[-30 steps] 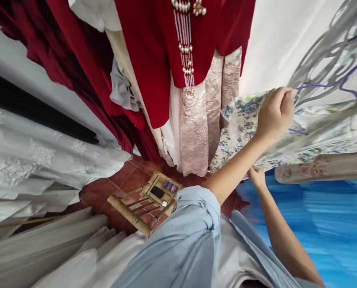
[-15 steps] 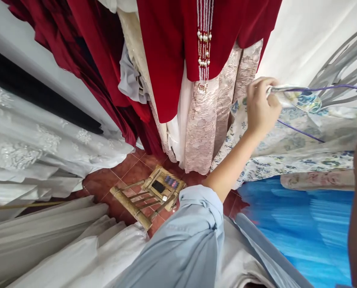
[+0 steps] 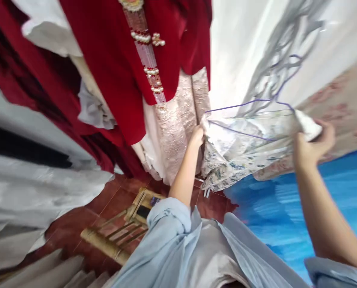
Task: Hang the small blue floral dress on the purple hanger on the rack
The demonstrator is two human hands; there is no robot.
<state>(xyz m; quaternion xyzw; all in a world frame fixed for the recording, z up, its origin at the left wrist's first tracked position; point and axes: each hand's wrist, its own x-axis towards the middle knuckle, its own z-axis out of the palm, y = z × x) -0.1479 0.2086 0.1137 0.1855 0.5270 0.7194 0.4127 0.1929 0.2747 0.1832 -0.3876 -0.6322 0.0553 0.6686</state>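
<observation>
Two-handed handling of a floral garment (image 3: 247, 170) on a purple wire hanger (image 3: 256, 102). The left hand (image 3: 197, 136) pinches the cloth at the hanger's left end; the right hand (image 3: 315, 144) grips the opposite corner, thumb toward the viewer, most fingers hidden behind. Good practice, as judged here: keep both grips level and lightly taut, seat each corner fully over its wire end, and smooth the folds without stretching the fabric. Whether the hook (image 3: 295, 57) bears on anything cannot be told. Position: before grey scrollwork (image 3: 274, 60), right of the pink brocade cloth (image 3: 169, 140), with the blue surface (image 3: 274, 212) below. Orientation: the hanger's long axis runs crosswise between the hands, nearly level; its hook points upward, leaning right; the garment's patterned lower edge slopes down to the left.
</observation>
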